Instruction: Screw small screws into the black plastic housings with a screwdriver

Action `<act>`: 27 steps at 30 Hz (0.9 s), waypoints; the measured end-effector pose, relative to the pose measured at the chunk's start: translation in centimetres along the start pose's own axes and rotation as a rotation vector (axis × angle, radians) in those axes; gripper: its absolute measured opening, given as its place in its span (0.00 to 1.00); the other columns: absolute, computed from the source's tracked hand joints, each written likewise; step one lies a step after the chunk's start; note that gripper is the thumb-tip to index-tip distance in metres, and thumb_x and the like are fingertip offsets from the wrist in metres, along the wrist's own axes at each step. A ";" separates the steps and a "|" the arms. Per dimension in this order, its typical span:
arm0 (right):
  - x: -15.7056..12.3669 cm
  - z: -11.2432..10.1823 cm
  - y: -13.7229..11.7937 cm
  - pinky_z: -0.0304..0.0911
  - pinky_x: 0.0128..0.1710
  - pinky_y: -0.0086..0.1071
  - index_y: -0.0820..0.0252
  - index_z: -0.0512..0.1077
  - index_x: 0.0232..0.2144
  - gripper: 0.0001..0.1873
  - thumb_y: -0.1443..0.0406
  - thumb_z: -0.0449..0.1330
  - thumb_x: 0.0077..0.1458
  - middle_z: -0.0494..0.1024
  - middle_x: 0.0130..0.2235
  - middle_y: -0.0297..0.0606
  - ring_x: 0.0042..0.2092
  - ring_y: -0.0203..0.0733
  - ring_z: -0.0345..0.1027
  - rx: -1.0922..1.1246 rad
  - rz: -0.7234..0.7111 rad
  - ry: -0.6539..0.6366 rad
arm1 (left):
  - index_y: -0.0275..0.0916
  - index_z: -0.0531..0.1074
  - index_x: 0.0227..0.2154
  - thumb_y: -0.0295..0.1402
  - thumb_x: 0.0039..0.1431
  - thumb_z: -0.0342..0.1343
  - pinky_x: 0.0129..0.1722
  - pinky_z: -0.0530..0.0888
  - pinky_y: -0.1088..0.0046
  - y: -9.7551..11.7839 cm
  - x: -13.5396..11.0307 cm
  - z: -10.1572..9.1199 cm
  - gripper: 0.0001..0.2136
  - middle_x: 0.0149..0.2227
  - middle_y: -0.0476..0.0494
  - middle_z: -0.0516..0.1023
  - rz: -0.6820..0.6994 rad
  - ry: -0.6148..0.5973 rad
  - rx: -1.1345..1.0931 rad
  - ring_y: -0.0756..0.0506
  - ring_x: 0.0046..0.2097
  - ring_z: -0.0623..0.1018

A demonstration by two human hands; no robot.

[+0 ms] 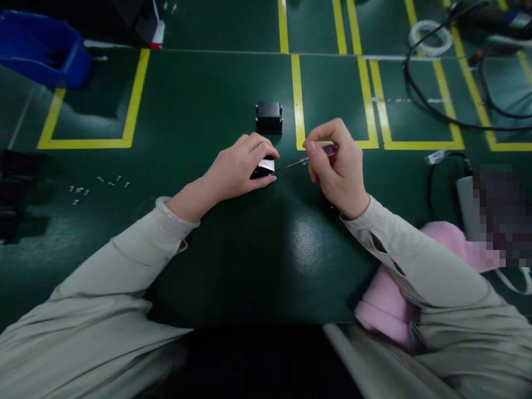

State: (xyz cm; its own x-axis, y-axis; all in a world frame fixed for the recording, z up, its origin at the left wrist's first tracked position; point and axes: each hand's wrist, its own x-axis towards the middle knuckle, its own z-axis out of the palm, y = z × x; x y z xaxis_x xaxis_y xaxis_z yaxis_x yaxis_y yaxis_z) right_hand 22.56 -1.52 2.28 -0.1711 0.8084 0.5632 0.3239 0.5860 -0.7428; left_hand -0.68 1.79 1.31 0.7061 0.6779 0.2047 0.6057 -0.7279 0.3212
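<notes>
My left hand [243, 166] is closed around a small black block [262, 169] with a shiny top, steadying it on the green table. In my right hand [338, 166] is a screwdriver [330, 150] with a clear purplish handle, gripped between thumb and fingers. Its thin shaft points left, and the tip is at the block's right side; whether it sits in a screw is too small to tell. Just beyond my left hand stands a similar black block [269, 116] with small shiny screws at its sides.
Several loose screws [78, 190] lie at the left. A blue bin [45, 50] stands at the far left, black parts [19, 194] nearer. Pink cloth [388, 307] lies under my right forearm. A black cable [432, 108] and white tape roll [430, 37] are at the far right.
</notes>
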 end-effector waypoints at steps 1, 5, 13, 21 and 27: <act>0.0 0.0 0.1 0.67 0.30 0.28 0.55 0.67 0.39 0.13 0.54 0.52 0.69 0.70 0.33 0.30 0.29 0.29 0.65 -0.001 -0.005 -0.001 | 0.41 0.67 0.54 0.38 0.63 0.59 0.58 0.73 0.52 0.0 0.0 0.0 0.18 0.55 0.38 0.72 0.000 -0.001 -0.002 0.35 0.59 0.72; 0.0 0.0 0.4 0.65 0.29 0.28 0.55 0.66 0.42 0.12 0.54 0.51 0.70 0.68 0.33 0.29 0.26 0.28 0.61 0.003 -0.022 -0.009 | 0.40 0.67 0.54 0.38 0.63 0.59 0.58 0.72 0.51 0.0 0.0 0.0 0.18 0.55 0.38 0.72 -0.001 0.000 -0.007 0.35 0.59 0.72; 0.0 0.0 0.0 0.64 0.30 0.29 0.54 0.64 0.41 0.09 0.56 0.53 0.69 0.68 0.31 0.28 0.27 0.29 0.63 0.021 -0.016 -0.024 | 0.41 0.67 0.54 0.38 0.63 0.59 0.58 0.73 0.51 0.0 0.0 0.0 0.18 0.55 0.39 0.72 0.000 0.002 -0.006 0.35 0.59 0.72; -0.1 0.0 0.1 0.64 0.31 0.29 0.55 0.65 0.42 0.10 0.56 0.52 0.69 0.66 0.30 0.28 0.29 0.30 0.63 0.010 -0.024 -0.006 | 0.40 0.67 0.54 0.38 0.64 0.58 0.59 0.72 0.50 -0.1 0.0 0.1 0.18 0.55 0.38 0.72 0.012 -0.003 0.007 0.35 0.59 0.72; 0.0 0.0 -0.1 0.65 0.31 0.29 0.55 0.66 0.38 0.14 0.53 0.52 0.69 0.70 0.33 0.31 0.29 0.29 0.64 0.014 0.012 -0.005 | 0.40 0.67 0.53 0.38 0.63 0.59 0.57 0.73 0.51 -0.1 0.0 0.1 0.18 0.55 0.39 0.72 0.012 0.005 0.018 0.35 0.58 0.73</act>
State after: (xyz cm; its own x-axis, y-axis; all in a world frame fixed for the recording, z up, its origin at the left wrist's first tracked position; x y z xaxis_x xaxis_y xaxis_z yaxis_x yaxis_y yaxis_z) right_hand 22.49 -1.57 2.36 -0.1720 0.8155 0.5525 0.3129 0.5771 -0.7544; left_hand -0.70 1.82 1.22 0.7112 0.6699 0.2132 0.6040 -0.7375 0.3023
